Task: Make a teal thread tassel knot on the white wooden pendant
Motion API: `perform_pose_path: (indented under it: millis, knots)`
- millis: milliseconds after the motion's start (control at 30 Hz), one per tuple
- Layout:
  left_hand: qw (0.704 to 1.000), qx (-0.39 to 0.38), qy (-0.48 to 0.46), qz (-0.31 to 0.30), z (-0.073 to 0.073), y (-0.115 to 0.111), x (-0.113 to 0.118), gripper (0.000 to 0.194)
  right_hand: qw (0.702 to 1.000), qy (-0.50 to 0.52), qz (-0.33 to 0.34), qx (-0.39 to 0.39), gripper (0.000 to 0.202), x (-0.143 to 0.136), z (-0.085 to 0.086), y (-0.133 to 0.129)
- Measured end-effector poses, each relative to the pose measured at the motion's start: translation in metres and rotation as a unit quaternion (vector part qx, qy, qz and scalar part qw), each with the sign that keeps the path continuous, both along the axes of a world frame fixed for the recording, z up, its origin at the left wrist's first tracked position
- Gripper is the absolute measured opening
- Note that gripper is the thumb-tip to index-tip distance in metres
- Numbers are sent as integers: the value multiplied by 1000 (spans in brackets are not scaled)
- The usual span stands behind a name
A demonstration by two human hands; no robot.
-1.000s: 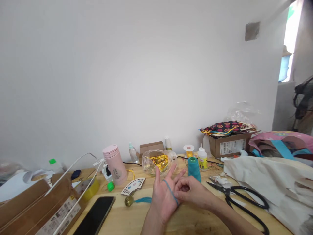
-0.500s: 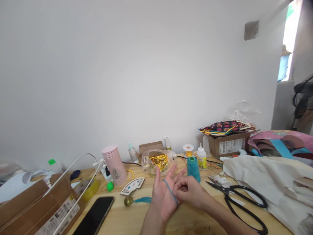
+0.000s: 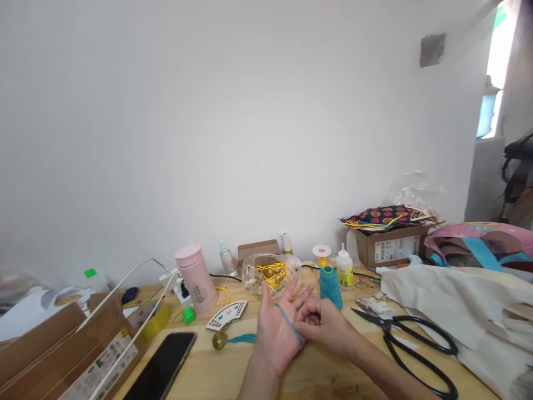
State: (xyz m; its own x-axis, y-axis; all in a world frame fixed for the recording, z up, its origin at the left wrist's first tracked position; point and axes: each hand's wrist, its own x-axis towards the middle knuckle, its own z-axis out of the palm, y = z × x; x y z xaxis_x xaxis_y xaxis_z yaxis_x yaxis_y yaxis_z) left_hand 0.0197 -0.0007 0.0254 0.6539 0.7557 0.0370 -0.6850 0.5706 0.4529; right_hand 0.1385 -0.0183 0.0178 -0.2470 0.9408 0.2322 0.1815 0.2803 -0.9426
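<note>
Palm up and fingers spread, my left hand (image 3: 277, 333) is open above the table. A loop of blue thread (image 3: 288, 323) lies slantwise across its palm and goes round the hand. My right hand (image 3: 325, 328) is closed in a pinch on the thread, at the finger side of my left hand; the exact pinch point is partly hidden. Just behind my right hand stands a cone of blue thread (image 3: 331, 289). A brass-coloured bell (image 3: 219, 340) with a blue tassel (image 3: 242, 338) lies left of my left hand, below a white fan-shaped piece (image 3: 227, 315).
Black-handled scissors (image 3: 400, 328) and white cloth (image 3: 449, 305) lie at right. Behind my hands are a plastic bag of yellow cord (image 3: 270, 273) and a glue bottle (image 3: 344, 269). At left are a pink cup (image 3: 196, 280), a phone (image 3: 160, 366) and a cardboard box (image 3: 66, 344).
My right hand has shifted very slightly beside my left hand, its fingers still pinched. The loop stays across the left palm. The camera view has moved a little.
</note>
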Motion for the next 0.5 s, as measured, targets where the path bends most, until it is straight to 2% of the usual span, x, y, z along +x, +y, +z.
perform_pose_path:
  millis: [500]
  knots:
    - [999, 10, -4, 31, 0, 2, -5, 77, 999, 12, 27, 26, 6, 2, -14, 6]
